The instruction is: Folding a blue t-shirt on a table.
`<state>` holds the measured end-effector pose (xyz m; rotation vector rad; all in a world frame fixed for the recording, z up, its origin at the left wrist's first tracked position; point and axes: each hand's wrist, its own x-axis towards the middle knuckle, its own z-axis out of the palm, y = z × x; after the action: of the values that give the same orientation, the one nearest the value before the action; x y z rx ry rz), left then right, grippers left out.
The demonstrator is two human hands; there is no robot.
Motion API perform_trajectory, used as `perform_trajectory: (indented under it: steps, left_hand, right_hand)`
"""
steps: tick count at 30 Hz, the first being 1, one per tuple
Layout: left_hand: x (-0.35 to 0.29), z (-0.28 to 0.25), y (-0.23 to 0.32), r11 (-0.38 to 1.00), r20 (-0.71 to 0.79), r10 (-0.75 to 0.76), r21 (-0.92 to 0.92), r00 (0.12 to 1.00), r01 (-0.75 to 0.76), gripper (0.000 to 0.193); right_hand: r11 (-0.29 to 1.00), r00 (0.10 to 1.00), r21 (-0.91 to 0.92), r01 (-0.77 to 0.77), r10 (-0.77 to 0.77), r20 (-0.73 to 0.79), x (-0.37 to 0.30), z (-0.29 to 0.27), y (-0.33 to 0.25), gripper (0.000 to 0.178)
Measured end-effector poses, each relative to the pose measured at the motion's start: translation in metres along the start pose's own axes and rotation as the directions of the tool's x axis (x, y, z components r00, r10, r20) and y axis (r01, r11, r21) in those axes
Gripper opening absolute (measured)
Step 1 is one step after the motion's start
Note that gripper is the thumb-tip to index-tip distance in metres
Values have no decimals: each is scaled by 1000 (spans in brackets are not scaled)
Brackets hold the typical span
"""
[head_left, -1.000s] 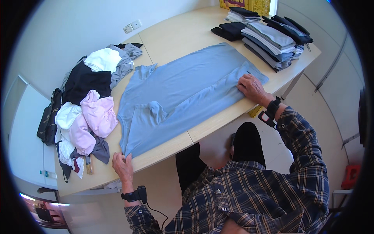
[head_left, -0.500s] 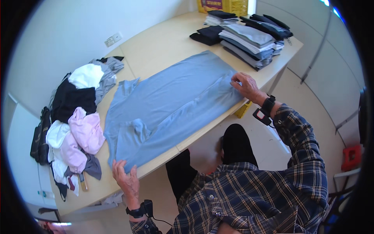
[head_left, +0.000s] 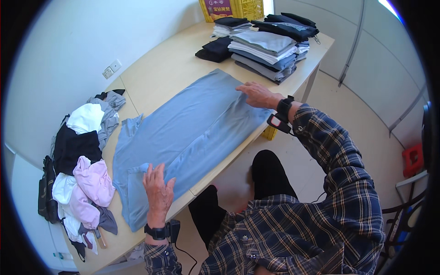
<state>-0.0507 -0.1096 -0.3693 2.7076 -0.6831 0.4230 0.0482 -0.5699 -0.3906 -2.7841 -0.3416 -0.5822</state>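
Note:
A light blue shirt (head_left: 178,123) lies spread along the table, its near side folded over lengthwise. One short sleeve sticks out at the far left edge, and the folded-over sleeve lies partly behind my left hand (head_left: 158,188). That hand is open, fingers spread, over the left part of the fold near the table's front edge. At the shirt's right end my right hand (head_left: 259,95) is on or just over the fabric, fingers stretched out toward the left. Whether it presses on the cloth is hard to see.
Folded clothes (head_left: 263,48) stand in stacks at the table's far right, with a yellow crate (head_left: 250,9) behind. Loose clothes (head_left: 94,178) lie heaped at the left, beside a black bag (head_left: 46,190). A wall with a socket (head_left: 111,68) borders the table (head_left: 160,71).
My left hand has lifted off the shirt's left corner and moved right over the fold. My right hand has shifted inward from the near right edge, its fingers straighter. The view has turned slightly.

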Motion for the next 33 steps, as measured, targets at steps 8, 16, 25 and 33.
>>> perform_trajectory:
  steps: [8,16,25,33]
  left_hand:
    - [18,19,-12,1000,79,22,-20,997,-21,53]
    - [21,27,-18,997,41,73,-43,996,-72,26]
    - [16,32,-25,999,28,36,-36,999,-35,18]
    - [1,22,-1,997,-188,55,68,981,-43,36]
  right_hand:
    - [992,958,84,-99,72,279,9,-23,-1,26]
    - [789,958,543,-286,256,132,-9,-26,-9,23]
    - [836,946,443,-322,298,126,-24,-36,-16,26]
    - [968,966,-62,-244,236,-108,-44,-21,-20,28]
